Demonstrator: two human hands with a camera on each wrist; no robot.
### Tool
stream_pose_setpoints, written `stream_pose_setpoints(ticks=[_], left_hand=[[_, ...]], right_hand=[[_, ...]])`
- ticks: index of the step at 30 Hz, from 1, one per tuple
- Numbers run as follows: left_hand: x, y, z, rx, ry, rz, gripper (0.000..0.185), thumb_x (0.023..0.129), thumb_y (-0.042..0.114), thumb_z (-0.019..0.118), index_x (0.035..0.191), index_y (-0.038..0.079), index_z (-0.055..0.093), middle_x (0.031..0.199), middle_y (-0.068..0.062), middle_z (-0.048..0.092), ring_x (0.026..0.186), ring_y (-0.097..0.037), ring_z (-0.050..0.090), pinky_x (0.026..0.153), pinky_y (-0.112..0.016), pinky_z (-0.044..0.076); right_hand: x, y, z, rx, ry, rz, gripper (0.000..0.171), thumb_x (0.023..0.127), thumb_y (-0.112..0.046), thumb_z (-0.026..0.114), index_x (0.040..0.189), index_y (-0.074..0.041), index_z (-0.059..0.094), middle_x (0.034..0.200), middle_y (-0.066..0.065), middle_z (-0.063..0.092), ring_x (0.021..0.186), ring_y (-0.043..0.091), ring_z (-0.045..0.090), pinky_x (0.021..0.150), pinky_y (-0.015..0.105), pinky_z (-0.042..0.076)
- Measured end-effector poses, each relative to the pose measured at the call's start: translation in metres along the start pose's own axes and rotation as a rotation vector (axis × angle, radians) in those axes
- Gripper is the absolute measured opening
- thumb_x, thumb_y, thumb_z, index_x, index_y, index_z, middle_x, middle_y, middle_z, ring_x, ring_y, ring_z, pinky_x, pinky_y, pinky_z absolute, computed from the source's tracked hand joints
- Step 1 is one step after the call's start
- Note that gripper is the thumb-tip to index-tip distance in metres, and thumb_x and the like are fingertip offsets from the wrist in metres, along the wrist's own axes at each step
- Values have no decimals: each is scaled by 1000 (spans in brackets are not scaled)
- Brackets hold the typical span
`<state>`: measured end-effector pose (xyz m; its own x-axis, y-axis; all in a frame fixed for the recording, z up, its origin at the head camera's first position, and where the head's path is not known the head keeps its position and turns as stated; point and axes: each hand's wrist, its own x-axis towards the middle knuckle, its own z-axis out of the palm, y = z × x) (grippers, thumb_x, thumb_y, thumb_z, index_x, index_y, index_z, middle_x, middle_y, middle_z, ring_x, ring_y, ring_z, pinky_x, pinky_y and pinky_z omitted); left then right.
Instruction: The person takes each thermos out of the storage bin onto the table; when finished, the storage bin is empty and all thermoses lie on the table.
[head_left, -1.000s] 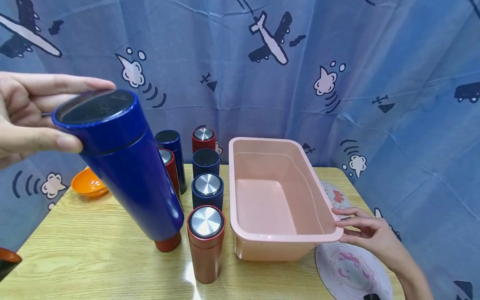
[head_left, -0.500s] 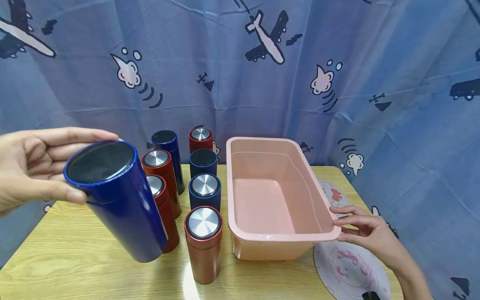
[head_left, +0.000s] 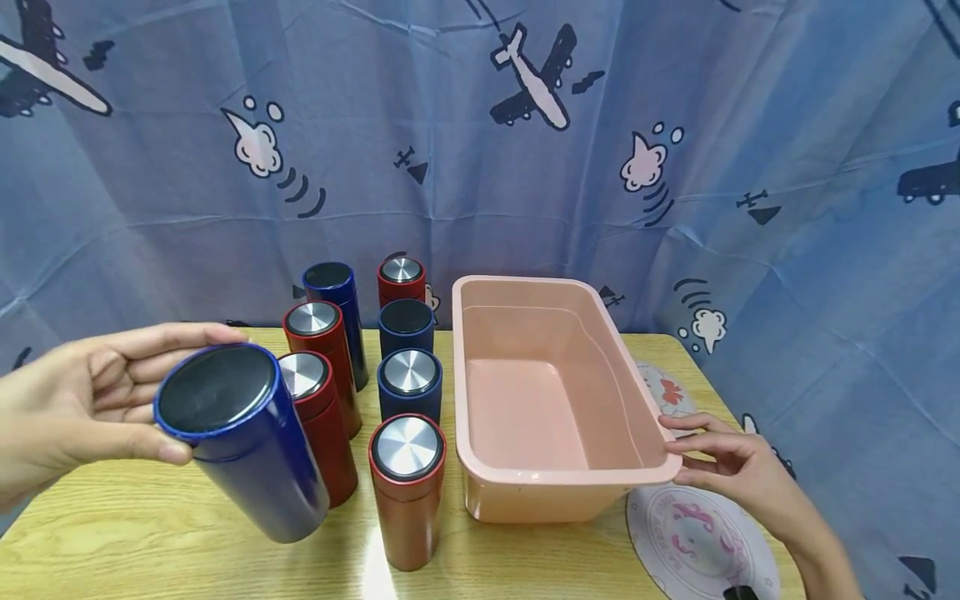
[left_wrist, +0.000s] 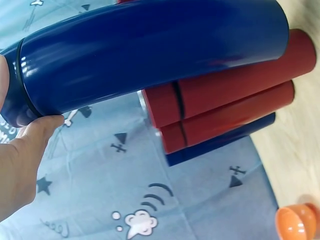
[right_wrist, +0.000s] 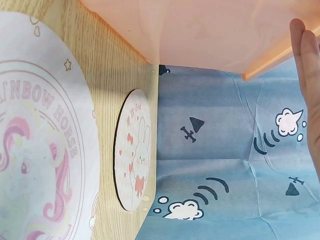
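Note:
My left hand (head_left: 112,400) grips a tall blue thermos (head_left: 258,475) around its dark-topped lid, thumb on the near side and fingers behind. The thermos leans, its lid toward the left and its base toward the right, low beside a red thermos (head_left: 330,450). In the left wrist view, the blue thermos (left_wrist: 150,45) overlaps two red ones, and the thumb lies against its lid seam. On the other side, my right hand (head_left: 738,462) touches the right rim of a pink plastic tub (head_left: 558,477) with its fingertips. Nothing lies inside the tub.
Several upright thermoses stand in two rows left of the tub, including a copper-red one (head_left: 411,525) in front and a blue one (head_left: 345,308) at the back. Round printed mats (head_left: 701,542) lie at the right. An orange bowl (left_wrist: 295,222) shows in the left wrist view.
My left hand has lowered the blue thermos toward the table, bringing the red thermoses behind it into view. The right hand has stayed on the tub rim.

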<state>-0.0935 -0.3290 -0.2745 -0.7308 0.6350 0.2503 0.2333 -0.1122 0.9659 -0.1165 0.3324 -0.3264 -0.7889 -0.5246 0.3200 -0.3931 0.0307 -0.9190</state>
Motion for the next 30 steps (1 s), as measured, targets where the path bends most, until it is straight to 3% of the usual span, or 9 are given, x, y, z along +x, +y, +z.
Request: stream_pose_setpoints(ticks=[1, 3, 6, 11, 14, 21, 24, 27, 30], left_hand=[[7, 18, 24, 22, 24, 2, 88, 74, -36, 50, 150, -2, 21, 148, -26, 34, 129, -41, 42, 89, -48, 49], [14, 36, 52, 35, 48, 23, 84, 73, -38, 48, 147, -4, 26, 145, -22, 41, 125, -33, 49, 87, -40, 53], [14, 42, 67, 46, 72, 36, 83, 71, -39, 47, 145, -7, 27, 143, -19, 44, 126, -25, 50, 90, -33, 52], [7, 32, 65, 35, 56, 33, 84, 73, -38, 47, 147, -6, 23, 148, -23, 35, 129, -28, 45, 94, -34, 49], [3, 23, 63, 35, 56, 6, 84, 75, -36, 47, 148, -3, 24, 150, -19, 33, 129, -27, 45, 94, -33, 49], [-3, 8, 69, 88, 125, -173, 76, 83, -21, 55, 149, 7, 30, 151, 2, 37, 130, -11, 46, 88, -32, 53], [-5, 3, 70, 36, 132, -242, 72, 87, -17, 55, 149, 10, 31, 149, 5, 41, 128, -12, 48, 88, -34, 53], [-6, -2, 71, 10, 140, -274, 71, 87, -15, 55, 149, 13, 33, 146, 5, 45, 127, -11, 49, 88, -34, 53], [-6, -8, 73, 24, 145, -253, 70, 87, -16, 55, 148, 13, 36, 146, 7, 45, 126, -8, 49, 86, -33, 54]], right_hand=[[0, 0, 0, -1, 1, 4, 37, 80, 23, 59, 116, 15, 60, 131, 5, 54, 120, 11, 52, 88, 31, 53], [0, 0, 0, -1, -1, 7, 36, 81, 22, 60, 116, 15, 60, 131, 5, 54, 121, 11, 52, 88, 31, 53], [0, 0, 0, -3, -4, 11, 36, 81, 21, 60, 117, 15, 60, 132, 5, 53, 121, 11, 52, 88, 31, 53], [0, -1, 0, -11, 3, 8, 37, 80, 23, 59, 116, 15, 60, 131, 4, 53, 120, 11, 52, 88, 31, 52], [0, -1, 1, -10, 9, 6, 38, 79, 25, 59, 116, 15, 61, 131, 4, 54, 121, 11, 52, 88, 31, 52], [1, -1, 2, 5, -12, -5, 38, 79, 26, 58, 116, 16, 60, 131, 5, 53, 121, 11, 51, 89, 32, 52], [0, 0, 2, 11, -13, -12, 39, 79, 26, 58, 116, 16, 60, 131, 6, 53, 121, 12, 51, 89, 33, 52], [0, 1, 2, 17, -13, -21, 39, 79, 27, 58, 116, 16, 60, 132, 6, 53, 121, 12, 52, 89, 33, 52], [0, 1, 1, 20, -15, -30, 39, 79, 27, 58, 117, 16, 59, 132, 6, 53, 121, 12, 52, 89, 33, 52]])
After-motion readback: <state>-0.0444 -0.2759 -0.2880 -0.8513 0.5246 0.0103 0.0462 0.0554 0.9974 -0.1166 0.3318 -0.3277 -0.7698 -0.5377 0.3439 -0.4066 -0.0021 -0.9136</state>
